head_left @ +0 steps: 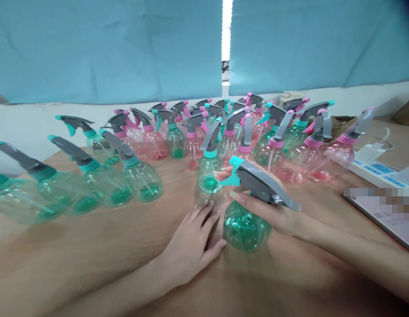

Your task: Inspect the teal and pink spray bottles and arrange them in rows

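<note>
Blue curtains (108,48) hang across the back, a bright slit of daylight between them, and out front is a wooden worktop (92,255) crowded with bottles. Right in the middle, the right hand (273,211) has the green spray bottle (245,229), its fingers curled tight round the neck under the grey and teal trigger head (260,182), and the bottle tilts with its base down near the worktop. Just left of that bottle the left hand (191,242) lies palm down on the wood, fingers loosely spread and holding nothing, the thumb close to the bottle's base. Behind the bottle stands a cluster of pink bottles (277,154) and teal ones, and further left of it comes a row of teal bottles (92,185). No label shows on any of them. Well to the right of the bottle sit a white power strip (372,165) with blue markings too small to read, and a flat sheet (382,215) whose print is blurred out.
</note>
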Demonstrator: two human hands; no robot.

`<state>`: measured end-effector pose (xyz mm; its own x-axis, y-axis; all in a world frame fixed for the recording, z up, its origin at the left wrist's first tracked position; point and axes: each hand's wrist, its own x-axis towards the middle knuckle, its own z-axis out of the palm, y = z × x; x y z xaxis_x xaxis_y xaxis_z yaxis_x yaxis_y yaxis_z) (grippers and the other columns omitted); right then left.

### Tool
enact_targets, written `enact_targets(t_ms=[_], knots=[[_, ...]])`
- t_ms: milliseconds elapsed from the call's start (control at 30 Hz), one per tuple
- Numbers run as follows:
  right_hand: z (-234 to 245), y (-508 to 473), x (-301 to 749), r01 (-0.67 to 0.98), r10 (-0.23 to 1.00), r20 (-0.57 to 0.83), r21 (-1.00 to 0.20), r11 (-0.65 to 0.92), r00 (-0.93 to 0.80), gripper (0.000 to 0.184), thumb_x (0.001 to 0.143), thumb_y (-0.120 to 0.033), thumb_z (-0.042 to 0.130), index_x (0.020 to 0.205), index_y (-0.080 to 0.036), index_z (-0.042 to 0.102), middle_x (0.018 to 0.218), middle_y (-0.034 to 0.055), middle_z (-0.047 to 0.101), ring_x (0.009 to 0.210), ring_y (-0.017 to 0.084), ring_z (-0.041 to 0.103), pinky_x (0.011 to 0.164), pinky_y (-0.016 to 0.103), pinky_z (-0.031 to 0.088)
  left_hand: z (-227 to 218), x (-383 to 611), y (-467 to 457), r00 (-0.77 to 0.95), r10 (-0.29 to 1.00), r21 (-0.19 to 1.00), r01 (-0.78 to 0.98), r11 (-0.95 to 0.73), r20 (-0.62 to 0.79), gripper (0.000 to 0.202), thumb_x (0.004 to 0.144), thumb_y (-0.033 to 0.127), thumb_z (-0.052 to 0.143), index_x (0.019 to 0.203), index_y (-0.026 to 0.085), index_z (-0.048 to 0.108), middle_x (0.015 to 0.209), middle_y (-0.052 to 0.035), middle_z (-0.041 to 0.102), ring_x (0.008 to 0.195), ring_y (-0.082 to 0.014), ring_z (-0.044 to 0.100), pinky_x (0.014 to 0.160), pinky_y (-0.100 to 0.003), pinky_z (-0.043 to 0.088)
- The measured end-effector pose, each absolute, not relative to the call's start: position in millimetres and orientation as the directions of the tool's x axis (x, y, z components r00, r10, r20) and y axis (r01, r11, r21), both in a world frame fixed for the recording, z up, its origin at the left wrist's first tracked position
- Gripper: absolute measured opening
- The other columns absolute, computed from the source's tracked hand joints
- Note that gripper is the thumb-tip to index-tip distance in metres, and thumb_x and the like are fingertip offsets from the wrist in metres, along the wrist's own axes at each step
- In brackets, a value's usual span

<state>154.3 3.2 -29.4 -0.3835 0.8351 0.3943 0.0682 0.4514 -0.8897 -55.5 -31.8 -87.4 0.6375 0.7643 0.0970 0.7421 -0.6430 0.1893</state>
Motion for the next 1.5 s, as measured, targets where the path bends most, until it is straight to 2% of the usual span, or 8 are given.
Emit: enact_targets(t_ms=[200,333,467,633,900,1267,1400,1500], knots=[[-31.9,4.6,152.6,0.023,0.792,0.478,-0.851,0.524,-0.381,0.030,0.082,-0.014,0.057,0.110,-0.025,0.053,0.109,0.0025,0.066,0.069,0.012,0.068,0.060,0.024,0.056,-88.8,-55.7,-31.2,0.641,0.760,0.192,0.737,-0.649,0.109,0.059,0.095,0.044,0.051,0.142,0.009,0.040,0.148,-0.0187,0.040,0.138,-0.0316,0.035,0.110,-0.052,0.033],[-32.9,5.1,151.7,-0.048,0.763,0.492,-0.851,0.523,-0.419,0.040,0.079,-0.007,0.055,0.114,-0.026,0.051,0.124,0.0038,0.063,0.083,0.014,0.071,0.068,0.023,0.059,-89.3,-56.4,-31.5,0.644,0.756,0.201,0.730,-0.653,0.120,0.058,0.095,0.044,0.051,0.141,0.010,0.041,0.148,-0.0188,0.040,0.138,-0.0320,0.035,0.110,-0.053,0.034],[-31.4,6.6,151.3,-0.033,0.732,0.537,-0.815,0.579,-0.420,0.043,0.076,-0.005,0.054,0.115,-0.024,0.054,0.122,0.0060,0.061,0.104,0.020,0.067,0.077,0.028,0.060,-90.2,-57.0,-31.7,0.645,0.756,0.194,0.732,-0.654,0.114,0.059,0.096,0.045,0.050,0.141,0.009,0.041,0.148,-0.0191,0.040,0.138,-0.0318,0.035,0.111,-0.053,0.032],[-31.9,7.6,152.5,-0.007,0.728,0.525,-0.813,0.582,-0.441,0.047,0.074,-0.002,0.053,0.115,-0.027,0.054,0.119,0.0039,0.060,0.080,0.015,0.071,0.071,0.030,0.061,-89.5,-57.2,-31.7,0.640,0.761,0.194,0.737,-0.647,0.106,0.059,0.095,0.045,0.050,0.141,0.010,0.040,0.149,-0.0188,0.039,0.138,-0.0318,0.036,0.110,-0.052,0.033],[-39.0,9.7,156.5,0.086,0.756,0.474,-0.820,0.565,-0.451,0.051,0.072,-0.005,0.054,0.116,-0.029,0.047,0.122,0.0028,0.063,0.060,0.011,0.064,0.055,0.027,0.055,-88.3,-55.8,-31.8,0.638,0.763,0.198,0.739,-0.644,0.101,0.058,0.095,0.045,0.050,0.140,0.008,0.042,0.147,-0.0191,0.042,0.138,-0.0333,0.035,0.109,-0.054,0.034],[-28.7,4.7,156.3,0.113,0.785,0.400,-0.856,0.504,-0.473,0.050,0.071,-0.005,0.051,0.116,-0.028,0.056,0.123,0.0022,0.062,0.055,0.008,0.057,0.051,0.024,0.050,-88.1,-56.0,-32.6,0.638,0.764,0.212,0.737,-0.642,0.097,0.058,0.096,0.046,0.049,0.142,0.011,0.041,0.148,-0.0182,0.041,0.138,-0.0325,0.034,0.110,-0.054,0.033],[-23.4,3.1,154.5,0.122,0.792,0.416,-0.849,0.514,-0.447,0.044,0.072,-0.010,0.051,0.111,-0.027,0.058,0.110,0.0021,0.066,0.058,0.011,0.060,0.052,0.026,0.051,-86.6,-55.7,-32.6,0.631,0.771,0.218,0.743,-0.632,0.086,0.058,0.095,0.044,0.051,0.141,0.010,0.042,0.147,-0.0182,0.042,0.139,-0.0324,0.033,0.110,-0.053,0.033],[-20.8,2.2,153.9,0.171,0.798,0.405,-0.837,0.520,-0.447,0.026,0.071,-0.012,0.051,0.090,-0.026,0.061,0.083,-0.0004,0.066,0.060,0.015,0.060,0.052,0.028,0.051,-85.9,-55.4,-33.0,0.632,0.770,0.223,0.741,-0.634,0.089,0.058,0.095,0.044,0.052,0.141,0.010,0.042,0.148,-0.0184,0.041,0.138,-0.0327,0.034,0.110,-0.053,0.034]])
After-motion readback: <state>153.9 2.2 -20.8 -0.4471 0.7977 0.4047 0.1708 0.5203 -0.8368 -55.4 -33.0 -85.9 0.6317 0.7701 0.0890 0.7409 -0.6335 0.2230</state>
